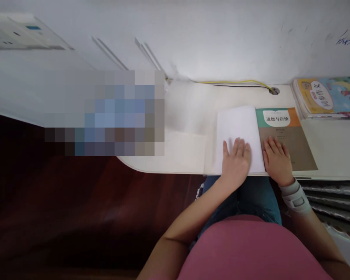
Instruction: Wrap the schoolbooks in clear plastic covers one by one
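Observation:
A textbook (301, 149) with a green, orange and brown cover lies on the white desk, its title panel facing up. Against its left side rests a white sheet (236, 120), with a translucent strip (210, 163) along the sheet's outer edge. My left hand (237, 161) is pressed flat on the white sheet, fingers spread. On the lower left of the textbook's cover lies my right hand (277, 160), palm down with fingers stretched out and touching the cover near the seam. Neither hand grips anything. A grey band wraps my right wrist.
A stack of books (329, 97) stands at the back right of the desk (186, 151). Yellow and black cables run along the wall into a cable hole (274, 91). A pixelated area hides the desk's left end. Dark wooden floor (84, 217) lies below left.

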The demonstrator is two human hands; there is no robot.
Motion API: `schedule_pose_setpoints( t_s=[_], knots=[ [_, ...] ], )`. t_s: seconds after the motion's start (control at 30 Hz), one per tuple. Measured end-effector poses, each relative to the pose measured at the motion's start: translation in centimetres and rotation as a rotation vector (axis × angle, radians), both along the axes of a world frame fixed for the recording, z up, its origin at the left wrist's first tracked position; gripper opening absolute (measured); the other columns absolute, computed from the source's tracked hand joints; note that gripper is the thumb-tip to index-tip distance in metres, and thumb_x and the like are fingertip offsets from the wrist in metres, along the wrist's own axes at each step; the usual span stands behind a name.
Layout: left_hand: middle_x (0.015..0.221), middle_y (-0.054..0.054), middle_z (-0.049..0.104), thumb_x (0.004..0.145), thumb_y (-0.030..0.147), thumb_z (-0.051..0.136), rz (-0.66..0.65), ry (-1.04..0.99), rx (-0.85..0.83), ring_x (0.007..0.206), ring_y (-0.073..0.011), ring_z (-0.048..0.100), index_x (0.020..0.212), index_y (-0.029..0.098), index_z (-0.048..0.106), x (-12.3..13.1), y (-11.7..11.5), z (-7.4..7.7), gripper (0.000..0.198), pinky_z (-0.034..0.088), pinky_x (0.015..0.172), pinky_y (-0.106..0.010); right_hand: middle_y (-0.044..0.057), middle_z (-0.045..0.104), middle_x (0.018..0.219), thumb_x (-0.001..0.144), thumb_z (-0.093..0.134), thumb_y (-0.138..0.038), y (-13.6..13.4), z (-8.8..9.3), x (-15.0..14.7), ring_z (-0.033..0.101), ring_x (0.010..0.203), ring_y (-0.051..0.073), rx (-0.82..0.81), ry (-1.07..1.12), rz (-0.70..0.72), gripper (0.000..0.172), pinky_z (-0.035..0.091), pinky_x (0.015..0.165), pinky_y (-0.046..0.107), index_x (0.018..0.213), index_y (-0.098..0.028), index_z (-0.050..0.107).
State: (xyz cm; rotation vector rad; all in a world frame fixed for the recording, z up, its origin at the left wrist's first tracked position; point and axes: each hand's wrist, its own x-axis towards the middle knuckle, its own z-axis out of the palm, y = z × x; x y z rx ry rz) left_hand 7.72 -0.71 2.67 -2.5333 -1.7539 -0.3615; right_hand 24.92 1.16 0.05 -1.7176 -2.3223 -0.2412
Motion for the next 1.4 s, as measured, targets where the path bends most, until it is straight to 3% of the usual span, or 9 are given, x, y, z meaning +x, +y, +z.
schedule_pose_setpoints(
  t_s=[0.1, 0.2, 0.33, 0.6, 0.77, 1.07, 1.27, 1.33, 1.4],
  knots=[
    [0.145, -0.020, 0.042, 0.097, 0.030, 0.035, -0.032, -0.031, -0.008, 0.134, -0.0344, 0.038, 0.140, 0.011, 0.043, 2.3, 0.7, 0.4, 0.047, 0.028, 0.109, -0.059, 0.015, 0.049, 0.141, 0.095, 0.030, -0.027, -0.1, -0.1, 0.1, 0.044, 0.130, 0.031, -0.006, 0.001, -0.002, 0.048, 0.034, 0.104, 0.050, 0.134, -0.010, 0.050],
    [0.148, -0.017, 0.039, 0.096, 0.041, 0.035, -0.057, -0.032, -0.037, 0.135, -0.0408, 0.034, 0.137, 0.012, 0.048, 3.7, 1.3, 0.5, 0.052, 0.032, 0.107, -0.059, 0.014, 0.047, 0.143, 0.093, 0.032, -0.025, -0.1, -0.2, 0.3, 0.041, 0.132, 0.031, -0.014, -0.005, 0.012, 0.048, 0.033, 0.105, 0.050, 0.134, -0.011, 0.051],
    [0.149, -0.016, 0.037, 0.097, 0.034, 0.033, -0.022, -0.004, -0.078, 0.133, -0.0446, 0.036, 0.137, 0.012, 0.049, 3.8, 1.3, -0.1, 0.048, 0.037, 0.101, -0.062, 0.013, 0.049, 0.141, 0.093, 0.033, -0.026, 0.0, -0.2, 0.4, 0.044, 0.130, 0.030, 0.014, 0.026, 0.016, 0.047, 0.034, 0.104, 0.049, 0.135, -0.014, 0.050],
    [0.149, -0.015, 0.037, 0.098, 0.033, 0.030, 0.028, 0.019, -0.063, 0.134, -0.0413, 0.036, 0.140, 0.016, 0.045, 3.2, 0.7, -1.3, 0.048, 0.034, 0.103, -0.063, 0.014, 0.051, 0.139, 0.096, 0.034, -0.036, 0.1, -0.4, 0.3, 0.046, 0.128, 0.030, 0.035, 0.009, 0.003, 0.047, 0.034, 0.104, 0.048, 0.130, -0.011, 0.054],
    [0.142, -0.022, 0.044, 0.097, 0.027, 0.032, 0.046, 0.052, -0.056, 0.133, -0.0398, 0.038, 0.136, 0.008, 0.048, 3.0, -0.1, -1.7, 0.046, 0.035, 0.101, -0.065, 0.015, 0.050, 0.140, 0.094, 0.039, -0.045, 0.2, -0.5, 0.5, 0.045, 0.129, 0.031, 0.026, -0.004, 0.023, 0.051, 0.034, 0.104, 0.048, 0.131, -0.014, 0.054],
    [0.131, -0.027, 0.053, 0.096, 0.027, 0.037, 0.026, 0.056, 0.051, 0.125, -0.0354, 0.050, 0.126, 0.000, 0.054, 3.1, -1.8, -1.9, 0.044, 0.043, 0.099, -0.050, 0.016, 0.050, 0.140, 0.096, 0.035, -0.039, 0.1, -0.1, -0.1, 0.045, 0.128, 0.033, 0.025, -0.061, 0.000, 0.046, 0.034, 0.102, 0.051, 0.133, -0.019, 0.054],
    [0.129, -0.021, 0.058, 0.097, 0.029, 0.036, -0.059, -0.027, 0.024, 0.122, -0.0276, 0.055, 0.124, 0.005, 0.057, 0.2, -1.1, -1.5, 0.041, 0.043, 0.102, -0.043, 0.015, 0.050, 0.140, 0.096, 0.033, -0.039, 0.1, -0.3, -0.2, 0.044, 0.129, 0.033, 0.022, -0.047, -0.005, 0.047, 0.035, 0.102, 0.051, 0.132, -0.018, 0.054],
    [0.136, -0.019, 0.053, 0.095, 0.022, 0.038, 0.013, -0.024, 0.029, 0.127, -0.0279, 0.050, 0.129, 0.009, 0.053, -1.9, -1.1, -0.9, 0.040, 0.038, 0.106, -0.046, 0.016, 0.050, 0.140, 0.096, 0.034, -0.041, 0.2, -0.3, 0.0, 0.043, 0.130, 0.033, 0.020, -0.040, -0.001, 0.048, 0.035, 0.103, 0.051, 0.132, -0.017, 0.054],
    [0.144, -0.020, 0.043, 0.090, 0.015, 0.040, 0.193, -0.014, 0.041, 0.133, -0.0308, 0.042, 0.135, 0.011, 0.047, -4.3, -1.2, -0.4, 0.045, 0.035, 0.106, -0.050, 0.016, 0.048, 0.141, 0.095, 0.036, -0.044, 0.2, -0.2, 0.2, 0.042, 0.130, 0.035, 0.010, -0.047, 0.032, 0.049, 0.034, 0.102, 0.054, 0.134, -0.019, 0.053]
  ],
)
